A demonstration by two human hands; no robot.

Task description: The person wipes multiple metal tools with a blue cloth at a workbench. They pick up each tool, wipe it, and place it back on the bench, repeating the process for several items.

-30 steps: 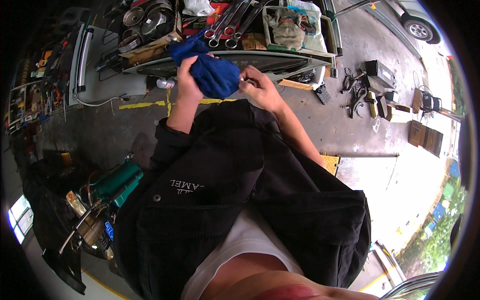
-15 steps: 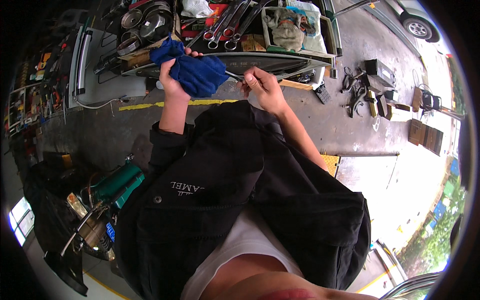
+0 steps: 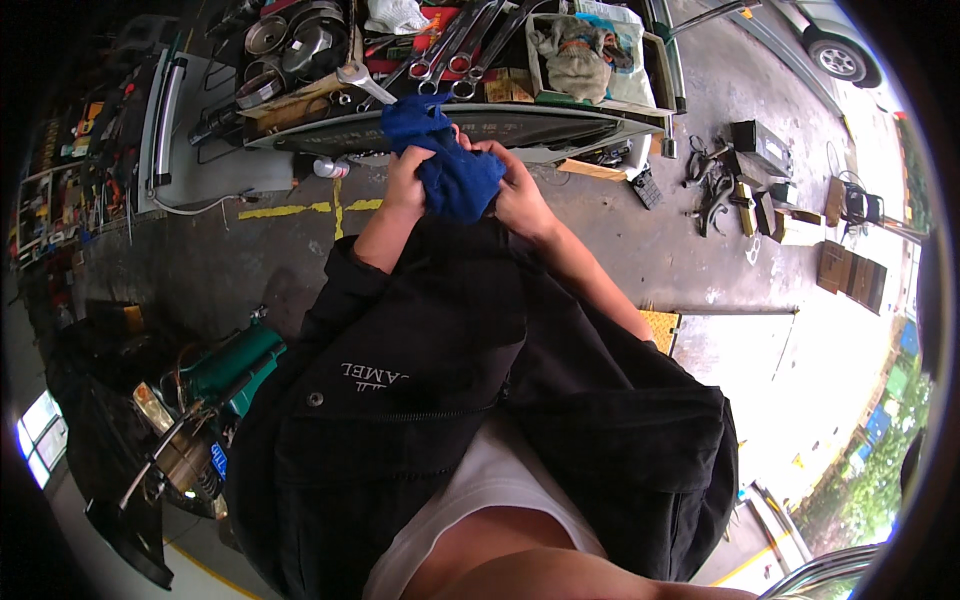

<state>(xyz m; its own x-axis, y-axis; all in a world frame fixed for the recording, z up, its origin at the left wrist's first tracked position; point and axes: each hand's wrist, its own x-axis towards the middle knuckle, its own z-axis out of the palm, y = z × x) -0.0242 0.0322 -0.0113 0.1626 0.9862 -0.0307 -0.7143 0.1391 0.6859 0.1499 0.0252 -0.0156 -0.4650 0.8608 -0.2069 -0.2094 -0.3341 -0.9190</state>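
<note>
A blue cloth (image 3: 462,182) is bunched around a wrench (image 3: 376,90), whose open-ended jaw sticks out at the upper left. My left hand (image 3: 406,182) is closed on the cloth from its left side, gripping the wrapped shank through it. At the cloth's right edge, my right hand (image 3: 522,200) is closed with curled fingers, in line with the wrench's other end. That end is hidden by the cloth and fingers. Both hands are in front of my chest, just on the near side of the tool cart (image 3: 440,128).
Several combination wrenches (image 3: 462,62) lie on the cart, with round metal parts (image 3: 310,45) at left and a tray of gloves (image 3: 575,60) at right. A white bottle (image 3: 328,168) stands below the cart's front. Boxes (image 3: 762,146) and metal parts sit on the floor at right; a green motorcycle (image 3: 235,370) is lower left.
My left hand and the cloth have moved right along the wrench toward my right hand. The wrench's open jaw now shows at the left. The white bottle has come into view.
</note>
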